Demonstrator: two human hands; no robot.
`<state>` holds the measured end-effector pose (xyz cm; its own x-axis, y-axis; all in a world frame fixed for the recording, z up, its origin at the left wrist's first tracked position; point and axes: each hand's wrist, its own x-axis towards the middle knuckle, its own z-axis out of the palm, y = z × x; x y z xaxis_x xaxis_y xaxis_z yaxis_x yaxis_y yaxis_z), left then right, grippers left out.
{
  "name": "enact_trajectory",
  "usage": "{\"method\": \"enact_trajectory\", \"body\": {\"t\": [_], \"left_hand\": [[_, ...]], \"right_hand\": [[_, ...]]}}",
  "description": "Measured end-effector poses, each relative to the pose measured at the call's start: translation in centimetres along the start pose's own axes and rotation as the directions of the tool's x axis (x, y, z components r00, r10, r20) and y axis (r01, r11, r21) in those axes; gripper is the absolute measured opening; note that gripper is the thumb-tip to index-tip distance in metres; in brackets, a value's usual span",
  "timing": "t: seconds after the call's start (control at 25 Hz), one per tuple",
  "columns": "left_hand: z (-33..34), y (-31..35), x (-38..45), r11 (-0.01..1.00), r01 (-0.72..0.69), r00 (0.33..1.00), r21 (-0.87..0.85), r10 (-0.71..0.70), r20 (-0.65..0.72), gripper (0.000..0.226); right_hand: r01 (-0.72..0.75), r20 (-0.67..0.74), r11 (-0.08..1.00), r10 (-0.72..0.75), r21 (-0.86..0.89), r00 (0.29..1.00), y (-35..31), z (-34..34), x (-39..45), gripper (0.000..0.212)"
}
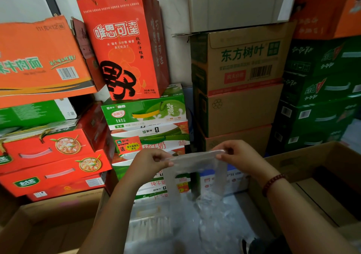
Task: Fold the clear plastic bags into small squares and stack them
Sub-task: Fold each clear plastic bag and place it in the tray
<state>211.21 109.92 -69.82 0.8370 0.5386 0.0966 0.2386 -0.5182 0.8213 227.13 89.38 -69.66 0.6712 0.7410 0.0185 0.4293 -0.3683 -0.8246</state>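
A clear plastic bag hangs in the air at the centre of the head view, its two handle strips trailing down. My left hand pinches its top left end between thumb and fingers. My right hand, with a red bead bracelet on the wrist, pinches the top right end. The top edge is stretched flat between both hands. Below, a crumpled heap of more clear plastic bags lies on a pale surface.
An open cardboard box stands at the right, another cardboard box at the lower left. Stacked drink cartons, red gift boxes, a red paper bag and brown cartons wall in the back.
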Motion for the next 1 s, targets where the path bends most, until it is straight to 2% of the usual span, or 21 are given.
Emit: {"method": "enact_trajectory", "body": {"t": [0.16,0.24,0.36,0.44,0.56,0.68,0.84,1.0], "left_hand": [[-0.2,0.1,0.2,0.999,-0.035,0.997,0.008,0.036,-0.066,0.015],[-0.3,0.0,0.3,0.995,-0.01,0.996,-0.097,0.001,-0.087,0.014],[0.1,0.0,0.4,0.954,0.046,0.994,-0.296,-0.075,-0.086,0.018],[1.0,0.4,0.5,0.935,0.046,0.977,-0.351,-0.115,-0.179,0.022],[2.7,1.5,0.2,0.966,0.018,0.913,-0.258,-0.121,-0.39,0.02],[3.8,1.8,-0.1,0.982,-0.062,0.863,-0.179,-0.037,-0.503,0.017],[4.0,2.0,-0.2,0.991,-0.115,0.819,-0.073,0.053,-0.571,0.018],[3.9,2.2,-0.1,0.991,-0.129,0.806,-0.039,0.082,-0.586,0.018]], "right_hand": [[-0.008,-0.089,0.997,0.001,-0.077,0.996,-0.2,-0.1,0.2,0.01],[-0.012,-0.125,0.998,0.004,-0.067,0.992,-0.4,-0.3,0.1,0.017],[-0.01,-0.155,0.997,0.021,0.071,0.988,-0.6,-0.3,0.2,0.022],[-0.052,-0.18,0.983,0.084,0.176,0.98,-0.5,0.2,0.4,0.021],[-0.069,-0.278,0.985,0.112,0.159,0.954,-0.8,1.1,0.5,0.021],[-0.034,-0.38,0.999,0.044,0.032,0.924,-1.1,2.0,0.4,0.02],[-0.035,-0.472,0.995,-0.015,-0.096,0.882,-0.8,2.7,0.7,0.023],[-0.042,-0.481,0.99,-0.029,-0.138,0.876,-0.7,2.7,0.8,0.022]]}}
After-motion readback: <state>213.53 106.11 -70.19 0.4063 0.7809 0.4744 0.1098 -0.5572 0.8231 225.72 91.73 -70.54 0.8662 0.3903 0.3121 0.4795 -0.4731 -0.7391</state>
